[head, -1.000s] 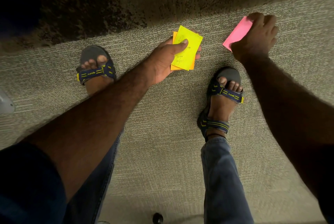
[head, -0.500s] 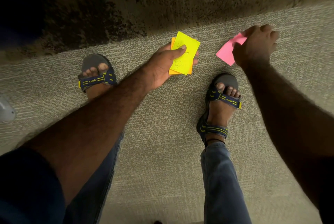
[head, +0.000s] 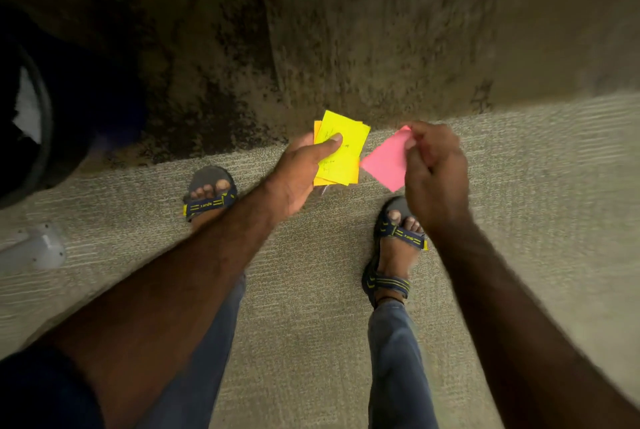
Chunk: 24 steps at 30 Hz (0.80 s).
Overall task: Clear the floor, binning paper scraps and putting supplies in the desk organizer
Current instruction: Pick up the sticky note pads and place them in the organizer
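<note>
We see a yellow sticky note (head: 341, 148) with faint handwriting on it, lying on top of an orange note (head: 318, 154) whose edges peek out along the left and bottom; both are held up off the floor, in front of the line where the carpet meets the wall. The left hand (head: 298, 175) grips this small stack, its thumb pressed flat on the yellow face and its fingers curled behind the paper. Just to the right, its near corner almost touching the stack, hangs a pink sticky note (head: 386, 163), turned on its point like a diamond. The right hand (head: 434, 172) pinches it by the upper right corner between thumb and fingertips, the other fingers curled in behind; this hand is a little blurred, so we cannot make out finer detail of the pinch. Below the hands stand two feet in dark sandals with yellow trim, the left sandal (head: 209, 198) near the wall and the right sandal (head: 396, 248) partly hidden under the right wrist, with blue jeans (head: 398, 359) above them. The floor is a beige ribbed carpet (head: 311, 324). A mottled, dark-stained wall (head: 346, 30) fills the top of the view. At the far left we see a dark round object (head: 38, 123) in shadow and a pale grey piece (head: 38, 250) on the carpet, neither of which we can identify.
</note>
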Motion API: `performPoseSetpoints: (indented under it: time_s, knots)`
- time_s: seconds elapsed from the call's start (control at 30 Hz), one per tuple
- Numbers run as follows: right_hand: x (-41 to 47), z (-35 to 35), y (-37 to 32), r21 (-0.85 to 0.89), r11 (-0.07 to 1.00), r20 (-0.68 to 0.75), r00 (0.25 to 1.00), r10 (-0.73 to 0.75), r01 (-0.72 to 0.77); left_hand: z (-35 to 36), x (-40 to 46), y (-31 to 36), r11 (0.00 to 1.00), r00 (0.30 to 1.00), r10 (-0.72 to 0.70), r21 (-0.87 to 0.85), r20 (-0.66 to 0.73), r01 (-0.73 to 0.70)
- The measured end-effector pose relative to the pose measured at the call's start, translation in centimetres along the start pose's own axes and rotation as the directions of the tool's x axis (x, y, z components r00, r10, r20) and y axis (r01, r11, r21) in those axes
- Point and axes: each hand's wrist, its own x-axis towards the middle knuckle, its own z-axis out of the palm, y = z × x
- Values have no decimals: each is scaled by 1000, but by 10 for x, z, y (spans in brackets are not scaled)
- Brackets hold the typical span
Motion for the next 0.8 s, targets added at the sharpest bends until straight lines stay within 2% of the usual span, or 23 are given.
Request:
performPoseSetpoints:
  time_s: [0.17,0.23,0.37,0.47,0.6,0.8]
  knots:
    - [-15,-41,-94,-59,987,41,988,-149,151,26,-59,49,991,989,104,73,101,-111]
    - [-19,-60,-130,-22,988,63,986,-154,156,35,-84,68,987,986,127,82,108,-136]
    - [-30,-100,-187,159,982,199,971,-130,99,49,-131,100,986,983,141,69,113,-150]
    - [-41,-128,-216,210,973,183,973,-140,100,62,-168,118,988,983,141,48,117,-147]
    - [-60,-162,-245,187,974,151,976,-155,125,82,-223,136,989,976,146,13,163,-150]
    - [-90,-210,-279,148,962,127,960,-250,231,122,-298,153,983,974,179,-56,137,-173]
